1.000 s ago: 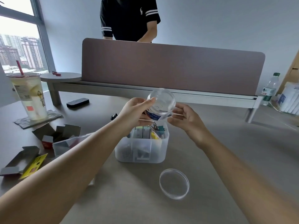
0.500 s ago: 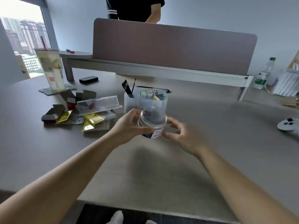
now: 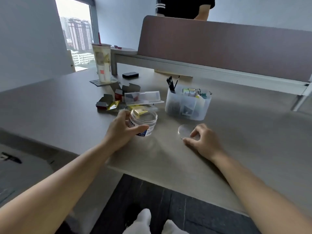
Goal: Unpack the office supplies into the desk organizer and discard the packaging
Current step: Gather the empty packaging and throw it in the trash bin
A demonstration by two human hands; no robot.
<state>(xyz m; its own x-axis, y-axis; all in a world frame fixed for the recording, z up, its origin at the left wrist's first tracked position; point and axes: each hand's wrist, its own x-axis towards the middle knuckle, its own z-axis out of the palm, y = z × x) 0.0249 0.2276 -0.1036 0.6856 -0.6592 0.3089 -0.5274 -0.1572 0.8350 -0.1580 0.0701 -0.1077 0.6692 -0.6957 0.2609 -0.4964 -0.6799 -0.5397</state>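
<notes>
My left hand (image 3: 122,128) grips a clear plastic jar (image 3: 144,122) with a blue-and-white label, upright and empty, just above or on the desk. My right hand (image 3: 203,141) curls its fingers over the jar's clear round lid (image 3: 184,130), which lies flat on the desk. Behind them stands the translucent desk organizer (image 3: 187,107), holding black pens, binder clips and other small supplies. Left of the organizer lies a heap of opened packaging (image 3: 118,100): grey and red cartons, yellow cards and a clear plastic case (image 3: 142,97).
A tall drink cup (image 3: 102,62) with a straw stands at the back left, next to a small black device (image 3: 130,74). A brown divider panel (image 3: 219,46) runs across the back, with a person standing behind it. The desk's front edge is close below my hands.
The jar came away from above the organizer and down to the left, toward the desk. My right hand let go of it and dropped onto the lid. The camera tilted down.
</notes>
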